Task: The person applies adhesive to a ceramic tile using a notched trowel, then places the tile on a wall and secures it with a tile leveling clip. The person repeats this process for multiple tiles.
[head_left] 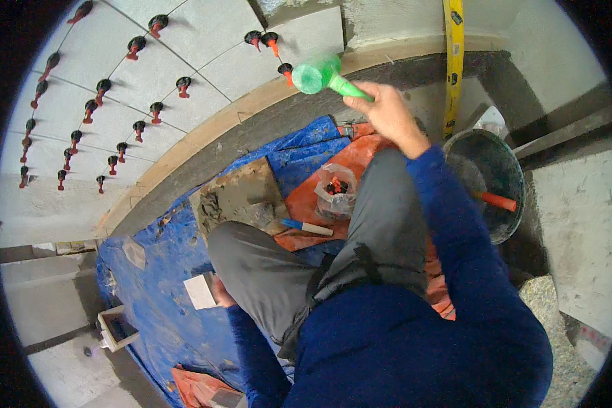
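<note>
My right hand (386,112) grips the handle of a green rubber mallet (319,75), raised in front of the tiled wall; the mallet head is blurred and sits next to a red and black levelling clip (286,71) at the edge of a grey tile (299,44). My left hand (219,292) is low beside my left knee, mostly hidden by my grey trouser leg, resting on the blue tarp (160,272) next to a small white tile piece (199,291). Whether it holds anything is hidden.
Grey wall tiles carry several red and black levelling clips (102,87). A black bucket (489,180) with an orange-handled tool stands at right, beside a yellow spirit level (453,61). A mortar-covered board (241,194), a bag of clips (334,189) and a trowel (306,227) lie on the tarp.
</note>
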`<state>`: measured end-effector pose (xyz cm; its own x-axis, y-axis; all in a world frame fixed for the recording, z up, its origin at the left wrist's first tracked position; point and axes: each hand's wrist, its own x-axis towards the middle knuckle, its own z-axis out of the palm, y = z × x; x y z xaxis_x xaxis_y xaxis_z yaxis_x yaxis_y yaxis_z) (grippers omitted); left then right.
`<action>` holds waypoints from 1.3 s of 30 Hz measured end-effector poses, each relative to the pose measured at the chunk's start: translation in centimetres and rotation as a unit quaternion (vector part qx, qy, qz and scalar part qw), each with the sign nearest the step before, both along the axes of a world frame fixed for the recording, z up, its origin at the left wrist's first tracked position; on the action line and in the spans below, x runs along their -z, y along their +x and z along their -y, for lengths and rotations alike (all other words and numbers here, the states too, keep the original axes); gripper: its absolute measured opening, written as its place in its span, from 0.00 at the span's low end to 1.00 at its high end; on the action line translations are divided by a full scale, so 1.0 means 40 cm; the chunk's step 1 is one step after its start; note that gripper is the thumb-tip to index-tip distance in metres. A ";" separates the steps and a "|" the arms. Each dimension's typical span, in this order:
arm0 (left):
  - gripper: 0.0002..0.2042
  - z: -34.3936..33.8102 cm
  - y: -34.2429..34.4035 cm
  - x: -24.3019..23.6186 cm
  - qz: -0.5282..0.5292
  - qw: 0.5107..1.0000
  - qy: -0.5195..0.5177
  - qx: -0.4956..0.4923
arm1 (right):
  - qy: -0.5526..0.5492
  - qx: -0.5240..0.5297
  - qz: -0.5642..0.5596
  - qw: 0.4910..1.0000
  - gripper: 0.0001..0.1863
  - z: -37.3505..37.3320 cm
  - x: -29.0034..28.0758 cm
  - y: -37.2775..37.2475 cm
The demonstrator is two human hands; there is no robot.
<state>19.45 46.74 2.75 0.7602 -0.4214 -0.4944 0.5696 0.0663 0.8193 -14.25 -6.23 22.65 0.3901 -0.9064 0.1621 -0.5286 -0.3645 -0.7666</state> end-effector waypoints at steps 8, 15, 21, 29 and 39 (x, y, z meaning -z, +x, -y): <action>0.22 -0.225 -0.306 0.224 -0.072 0.921 0.368 0.102 | 0.580 -0.136 0.361 0.717 0.07 -0.151 0.179 -0.014; 0.19 -0.222 -0.368 0.211 -0.040 0.909 0.398 0.115 | 0.650 -0.142 0.366 0.651 0.06 -0.185 0.308 -0.012; 0.18 -0.249 -0.383 0.240 -0.036 0.908 0.408 0.083 | 0.660 -0.126 0.345 0.655 0.08 -0.176 0.317 -0.015; 0.16 -0.254 -0.401 0.357 -0.053 0.915 0.393 0.066 | 0.561 -0.120 0.444 0.688 0.17 -0.210 0.138 -0.105; 0.14 0.100 -0.148 0.364 0.262 0.913 0.304 0.078 | -0.015 0.413 0.153 0.898 0.21 -0.551 -0.178 -0.743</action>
<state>13.52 42.76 -11.82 0.9137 -0.3133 -0.2589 0.0528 -0.5400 0.8400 -43.95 15.80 29.76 -0.4803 -0.8592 0.1763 -0.3942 0.0319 -0.9184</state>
